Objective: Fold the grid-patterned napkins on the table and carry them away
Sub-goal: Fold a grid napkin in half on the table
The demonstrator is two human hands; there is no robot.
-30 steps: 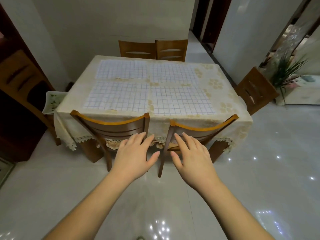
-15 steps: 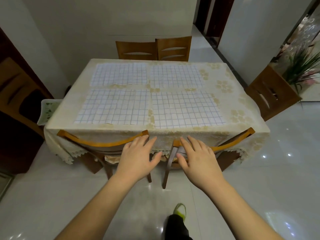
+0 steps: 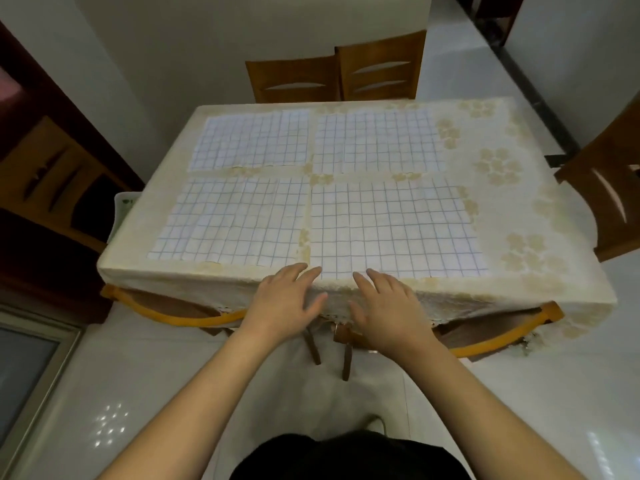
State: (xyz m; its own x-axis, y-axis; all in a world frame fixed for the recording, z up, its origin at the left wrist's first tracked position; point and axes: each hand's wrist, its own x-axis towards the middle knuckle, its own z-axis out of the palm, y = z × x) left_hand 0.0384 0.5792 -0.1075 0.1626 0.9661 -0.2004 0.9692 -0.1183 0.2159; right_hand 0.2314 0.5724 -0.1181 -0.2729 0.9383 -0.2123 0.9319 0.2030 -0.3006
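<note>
A: Nearest us, both bare arms reach out, and the left hand (image 3: 287, 299) and right hand (image 3: 384, 303) hover at the near edge of the cream floral-print tablecloth (image 3: 502, 188), fingers spread and straight, pinching nothing.

B: Fingertips look to be just at the near hem of the near-right white blue-grid napkin (image 3: 394, 226). Contact or not, I can't tell.

A: Below them, two curved-back wooden chairs (image 3: 166, 313) are tucked under the table.

B: Beside that napkin, the near-left grid napkin (image 3: 232, 223) lies flat, and beyond them the far-left napkin (image 3: 252, 140) and far-right napkin (image 3: 377, 140), all four unfolded.

A: So folding hasn't begun; I'd call this the reach for the first cloth.

B: Next move, I'd judge: pinch the near corners and lift them over to the far edge, keeping the hem square.
</note>
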